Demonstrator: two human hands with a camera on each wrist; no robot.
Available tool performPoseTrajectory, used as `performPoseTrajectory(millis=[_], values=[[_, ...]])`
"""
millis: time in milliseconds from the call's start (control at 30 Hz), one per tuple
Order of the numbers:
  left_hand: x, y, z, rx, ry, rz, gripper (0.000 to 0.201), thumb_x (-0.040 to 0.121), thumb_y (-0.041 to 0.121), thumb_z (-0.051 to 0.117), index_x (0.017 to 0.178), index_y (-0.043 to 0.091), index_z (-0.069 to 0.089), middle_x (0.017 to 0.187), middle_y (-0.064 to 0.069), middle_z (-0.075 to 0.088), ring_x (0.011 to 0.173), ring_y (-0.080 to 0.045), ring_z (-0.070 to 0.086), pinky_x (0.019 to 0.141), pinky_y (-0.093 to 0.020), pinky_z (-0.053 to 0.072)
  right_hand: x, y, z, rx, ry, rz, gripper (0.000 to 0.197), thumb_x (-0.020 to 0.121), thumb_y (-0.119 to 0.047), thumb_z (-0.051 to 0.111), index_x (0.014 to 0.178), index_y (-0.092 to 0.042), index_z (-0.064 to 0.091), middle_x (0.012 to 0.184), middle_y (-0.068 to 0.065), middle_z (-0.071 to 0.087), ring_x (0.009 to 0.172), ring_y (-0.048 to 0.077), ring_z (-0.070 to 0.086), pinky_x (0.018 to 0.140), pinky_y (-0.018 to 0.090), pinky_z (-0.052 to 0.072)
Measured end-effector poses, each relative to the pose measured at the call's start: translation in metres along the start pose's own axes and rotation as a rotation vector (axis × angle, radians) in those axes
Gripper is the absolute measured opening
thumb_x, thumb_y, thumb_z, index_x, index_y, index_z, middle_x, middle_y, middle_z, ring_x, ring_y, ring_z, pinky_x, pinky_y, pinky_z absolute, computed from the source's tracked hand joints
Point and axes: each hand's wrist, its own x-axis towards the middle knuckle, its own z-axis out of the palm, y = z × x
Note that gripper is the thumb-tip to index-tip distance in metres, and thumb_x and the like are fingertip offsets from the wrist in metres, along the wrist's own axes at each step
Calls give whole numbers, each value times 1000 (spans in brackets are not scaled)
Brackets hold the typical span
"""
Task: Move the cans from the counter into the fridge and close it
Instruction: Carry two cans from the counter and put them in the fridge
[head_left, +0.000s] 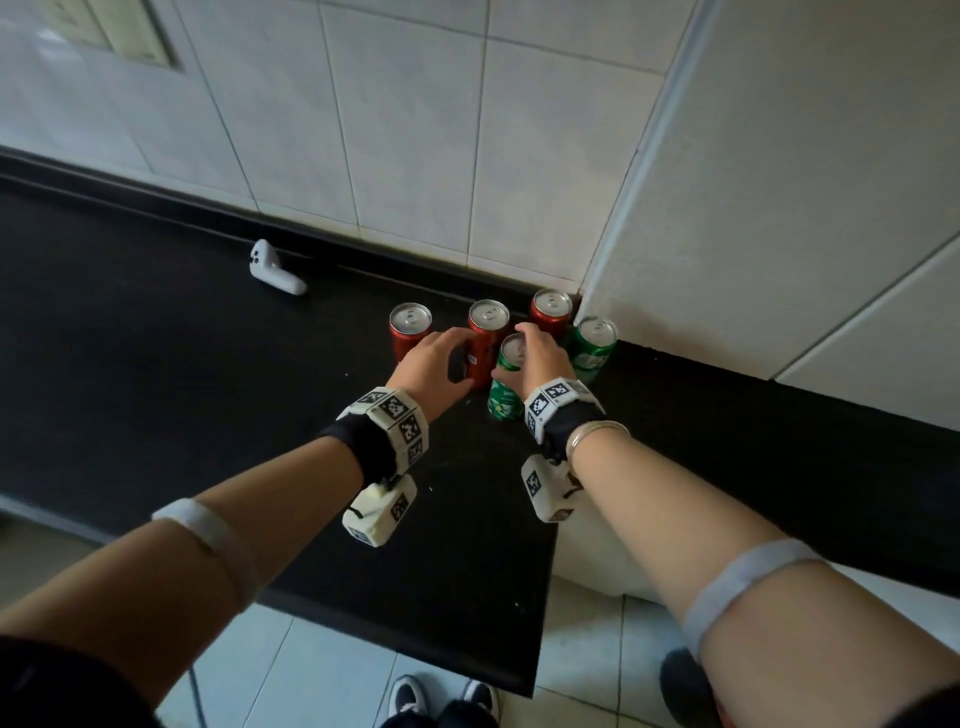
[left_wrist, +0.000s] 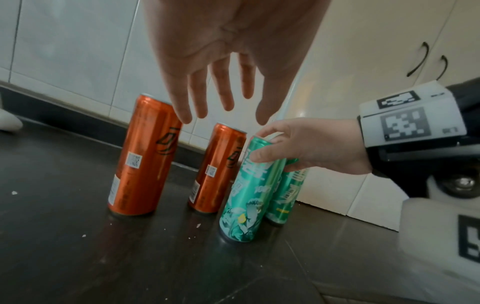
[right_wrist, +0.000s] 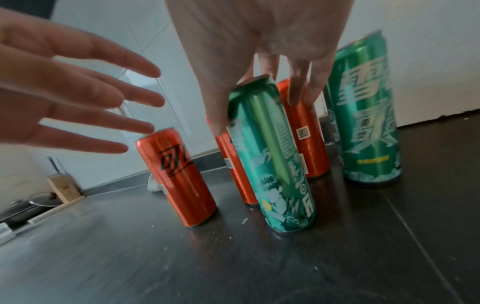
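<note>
Five slim cans stand on the black counter (head_left: 156, 364) in the back right corner. Three are red (head_left: 410, 330) (head_left: 488, 322) (head_left: 550, 309) and two green. My left hand (head_left: 464, 358) is open with straight, spread fingers (left_wrist: 223, 96), flanking the middle red can (left_wrist: 218, 168) without touching it. My right hand (head_left: 535, 353) grips the nearer green can (head_left: 505, 400) near its top, thumb (left_wrist: 259, 157) on its side and fingers curled over the rim (right_wrist: 257, 82). The farther green can (head_left: 595, 345) stands by a tall white panel (head_left: 779, 208), perhaps the fridge.
A white controller (head_left: 275, 270) lies on the counter at the back left, against the tiled wall (head_left: 389, 130). The counter's front edge (head_left: 415, 639) runs just before my feet. Far left in the right wrist view are a knife block (right_wrist: 64, 187) and pot lid.
</note>
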Motion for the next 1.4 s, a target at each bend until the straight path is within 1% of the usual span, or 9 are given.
performPoseTrajectory(millis=[167, 333, 467, 633, 867, 1000, 1100, 1267, 1400], values=[[7, -1, 4, 8, -43, -44, 68, 76, 21, 72, 136, 19, 39, 131, -5, 52, 121, -19, 49, 96, -25, 35, 1, 2, -5, -5, 14, -12, 58, 73, -30, 78, 123, -17, 51, 120, 6, 56, 111, 24, 56, 86, 33, 46], [12, 12, 10, -31, -104, -63, 80, 69, 24, 78, 139, 17, 38, 137, -6, 48, 126, -21, 46, 104, -29, 35, -13, -11, -38, 62, 68, -126, 56, 70, -35, 79, 119, -19, 57, 115, 4, 65, 106, 23, 61, 88, 33, 50], [19, 24, 13, -75, -109, -69, 79, 65, 26, 81, 133, 16, 42, 127, -6, 57, 119, -24, 53, 100, -32, 41, -27, -27, -64, 75, 96, -235, 60, 71, -41, 78, 123, -18, 56, 115, 3, 65, 106, 19, 61, 88, 30, 51], [21, 35, 13, -160, -68, -73, 87, 67, 27, 80, 139, 16, 33, 128, -3, 58, 118, -20, 55, 97, -27, 41, -39, -32, -78, 100, 148, -296, 63, 72, -44, 76, 126, -18, 56, 117, 2, 65, 108, 17, 60, 91, 27, 49], [14, 33, 11, -191, -16, -84, 82, 64, 22, 83, 134, 16, 41, 124, -3, 61, 118, -18, 55, 95, -21, 38, -25, -1, -81, 210, 142, -146, 45, 94, -50, 44, 125, -21, 54, 121, 2, 64, 109, 20, 62, 91, 36, 50], [11, 26, 12, -197, -28, -97, 77, 65, 22, 82, 131, 15, 42, 125, -3, 60, 118, -18, 55, 94, -23, 40, -8, 51, -68, 178, 147, 43, 50, 89, -37, 61, 131, -15, 47, 132, 4, 54, 120, 22, 53, 96, 32, 42], [8, 18, 18, -210, -26, -124, 74, 65, 22, 82, 128, 16, 44, 123, -1, 60, 116, -16, 56, 93, -22, 41, -5, 74, -51, 172, 204, 85, 57, 81, -25, 72, 130, -13, 47, 131, 8, 51, 122, 24, 50, 99, 32, 40], [8, 11, 29, -201, -57, -161, 75, 65, 22, 82, 129, 16, 44, 123, 0, 60, 117, -15, 55, 92, -20, 39, 13, 80, -33, 318, 190, 185, 86, 70, -26, 82, 139, -15, 33, 140, 9, 43, 130, 26, 44, 107, 40, 39], [10, 10, 34, -178, -83, -158, 77, 65, 21, 82, 130, 16, 43, 124, -1, 60, 117, -15, 55, 93, -20, 40, 28, 82, -29, 326, 157, 238, 83, 71, -28, 81, 136, -13, 33, 134, 10, 51, 124, 28, 50, 101, 40, 41]])
